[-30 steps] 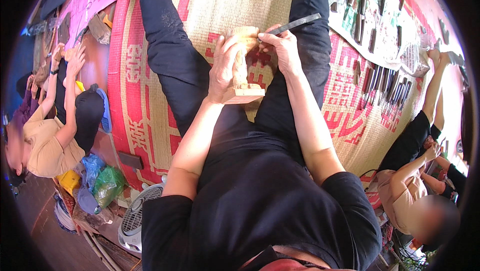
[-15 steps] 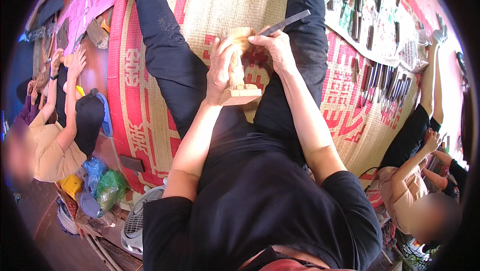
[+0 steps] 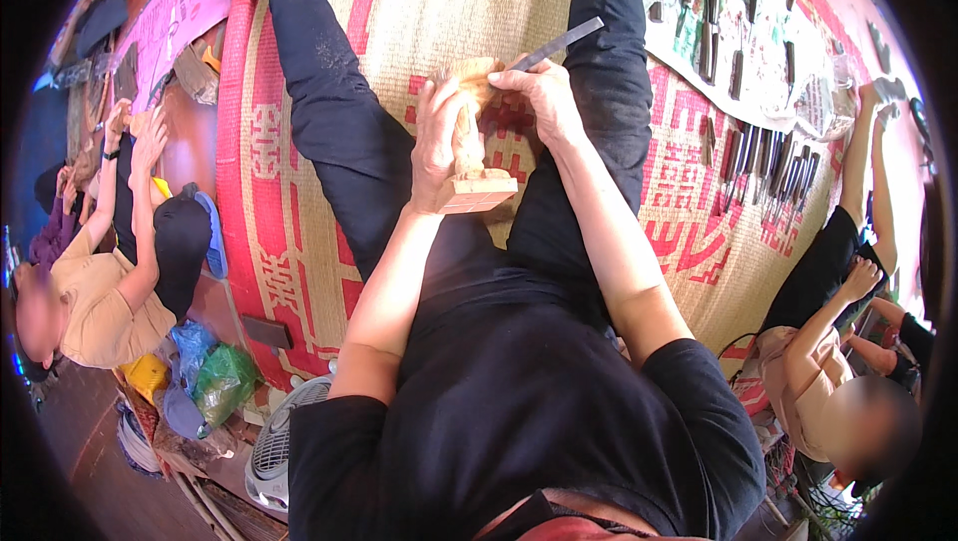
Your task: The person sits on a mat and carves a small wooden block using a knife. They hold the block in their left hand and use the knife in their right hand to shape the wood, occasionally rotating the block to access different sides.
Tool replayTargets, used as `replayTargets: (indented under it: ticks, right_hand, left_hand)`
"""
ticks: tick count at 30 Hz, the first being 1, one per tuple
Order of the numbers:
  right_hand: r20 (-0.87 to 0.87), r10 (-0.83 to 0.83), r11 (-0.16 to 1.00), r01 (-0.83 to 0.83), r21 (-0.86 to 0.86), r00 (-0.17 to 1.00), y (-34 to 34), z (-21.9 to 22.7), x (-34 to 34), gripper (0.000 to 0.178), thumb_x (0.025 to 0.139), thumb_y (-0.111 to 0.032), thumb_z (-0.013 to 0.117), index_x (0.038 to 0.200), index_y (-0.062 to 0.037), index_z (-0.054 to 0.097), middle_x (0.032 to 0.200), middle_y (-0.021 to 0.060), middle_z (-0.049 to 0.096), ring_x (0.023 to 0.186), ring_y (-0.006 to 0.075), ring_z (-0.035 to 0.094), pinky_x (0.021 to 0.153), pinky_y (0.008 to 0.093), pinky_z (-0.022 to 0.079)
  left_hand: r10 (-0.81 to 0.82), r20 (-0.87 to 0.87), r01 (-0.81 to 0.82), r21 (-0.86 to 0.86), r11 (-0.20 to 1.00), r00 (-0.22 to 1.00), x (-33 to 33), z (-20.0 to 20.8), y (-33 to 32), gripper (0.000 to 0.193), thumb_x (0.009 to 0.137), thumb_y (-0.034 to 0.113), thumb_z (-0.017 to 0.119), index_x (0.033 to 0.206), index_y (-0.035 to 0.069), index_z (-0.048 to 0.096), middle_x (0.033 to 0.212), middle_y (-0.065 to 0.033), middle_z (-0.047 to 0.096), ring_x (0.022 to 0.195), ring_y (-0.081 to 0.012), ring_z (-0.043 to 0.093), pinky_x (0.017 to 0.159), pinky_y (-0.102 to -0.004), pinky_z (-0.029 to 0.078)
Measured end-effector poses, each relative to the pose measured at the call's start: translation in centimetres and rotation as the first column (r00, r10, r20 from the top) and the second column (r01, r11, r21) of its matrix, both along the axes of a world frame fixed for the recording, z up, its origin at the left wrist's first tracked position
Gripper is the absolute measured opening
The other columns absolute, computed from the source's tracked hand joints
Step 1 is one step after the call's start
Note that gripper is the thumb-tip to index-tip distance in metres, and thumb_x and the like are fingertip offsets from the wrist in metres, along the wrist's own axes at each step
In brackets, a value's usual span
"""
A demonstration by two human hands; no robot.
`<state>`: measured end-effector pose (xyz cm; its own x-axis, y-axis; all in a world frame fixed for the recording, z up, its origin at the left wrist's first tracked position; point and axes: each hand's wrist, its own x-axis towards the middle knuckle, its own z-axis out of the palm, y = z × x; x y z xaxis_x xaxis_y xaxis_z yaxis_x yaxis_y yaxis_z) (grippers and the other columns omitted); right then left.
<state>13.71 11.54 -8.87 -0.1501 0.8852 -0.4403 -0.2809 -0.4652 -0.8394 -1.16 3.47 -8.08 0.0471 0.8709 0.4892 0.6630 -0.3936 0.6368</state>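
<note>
Between my thighs, my left hand point(image 3: 433, 142) is wrapped round a pale wooden carving point(image 3: 468, 154), holding it upright but a little tilted. The carving has a square base point(image 3: 479, 194), a narrow worked middle and a wider rounded top point(image 3: 473, 72). My right hand point(image 3: 547, 100) grips a flat metal carving chisel point(image 3: 569, 42), its straight dark strip pointing up and to the right. The right thumb and fingers are against the carving's top. Where the tool's other end meets the wood is hidden by my fingers.
A red and straw-coloured mat point(image 3: 689, 157) lies under my legs. At right, a row of carving tools point(image 3: 773, 167) rests on it; more lie on a pale sheet point(image 3: 788, 117). A grey fan point(image 3: 274, 451), plastic bags point(image 3: 222, 381) and people working are at the sides.
The carving and both my hands have shifted slightly left. The chisel's visible end has moved left and slightly up with my right hand.
</note>
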Motion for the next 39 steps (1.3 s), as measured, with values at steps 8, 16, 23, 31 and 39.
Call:
replayTargets:
  ticks: [8, 16, 23, 31, 39]
  right_hand:
    - [-0.059, -0.021, 1.0, 0.02, -0.013, 0.998, 0.4, -0.4, -0.2, 0.011, 0.072, -0.002, 0.071, 0.072, -0.0018, 0.06, 0.07, 0.0053, 0.063, 0.061, 0.0131, 0.06, 0.058, 0.0245, 0.048]
    - [-0.041, -0.141, 0.987, 0.138, -0.081, 0.989, 0.9, -0.8, 0.0, 0.007, 0.069, 0.0, 0.069, 0.069, -0.0014, 0.062, 0.067, 0.0068, 0.063, 0.057, 0.0127, 0.057, 0.055, 0.0251, 0.045]
    - [0.109, 0.1, 0.994, -0.103, 0.026, 0.989, 0.8, -0.2, 0.0, 0.009, 0.069, -0.005, 0.072, 0.074, -0.0018, 0.065, 0.07, 0.005, 0.064, 0.057, 0.0113, 0.057, 0.056, 0.0237, 0.044]
    - [-0.018, -0.015, 0.999, 0.014, -0.052, 1.0, 1.2, -0.4, 0.6, 0.01, 0.069, -0.003, 0.072, 0.074, -0.0004, 0.064, 0.068, 0.0057, 0.064, 0.06, 0.0125, 0.059, 0.059, 0.0243, 0.047]
    - [0.051, 0.003, 1.0, -0.004, 0.021, 0.999, 1.3, 0.8, 0.1, 0.012, 0.067, -0.003, 0.072, 0.074, 0.001, 0.064, 0.068, 0.0064, 0.064, 0.059, 0.0119, 0.058, 0.058, 0.0235, 0.044]
  left_hand:
    - [0.003, -0.035, -0.003, -0.023, 1.0, 0.999, -0.6, -0.9, -0.1, 0.054, 0.069, 0.006, 0.068, 0.119, 0.001, 0.047, 0.124, -0.0182, 0.049, 0.121, -0.0358, 0.044, 0.107, -0.0486, 0.03]
    - [0.001, -0.067, -0.003, -0.027, 1.0, 0.998, 0.0, -0.7, -0.2, 0.052, 0.071, 0.001, 0.064, 0.12, 0.002, 0.047, 0.124, -0.0149, 0.049, 0.121, -0.0351, 0.044, 0.107, -0.0454, 0.032]
    - [0.001, -0.027, -0.003, -0.074, 0.997, 1.0, 0.0, -0.2, -0.4, 0.05, 0.073, 0.001, 0.063, 0.12, 0.002, 0.047, 0.126, -0.0159, 0.048, 0.124, -0.0358, 0.042, 0.107, -0.0451, 0.031]
    - [-0.026, -0.006, 0.026, -0.081, 0.996, 1.0, 0.0, -0.6, -0.4, 0.049, 0.073, 0.001, 0.064, 0.12, 0.002, 0.047, 0.126, -0.0157, 0.047, 0.124, -0.0354, 0.042, 0.107, -0.0453, 0.03]
    - [-0.052, 0.053, 0.056, -0.076, 0.996, 0.997, 0.1, -1.4, -0.5, 0.061, 0.069, 0.0, 0.068, 0.121, 0.004, 0.037, 0.132, -0.0179, 0.04, 0.129, -0.0364, 0.035, 0.109, -0.0453, 0.026]
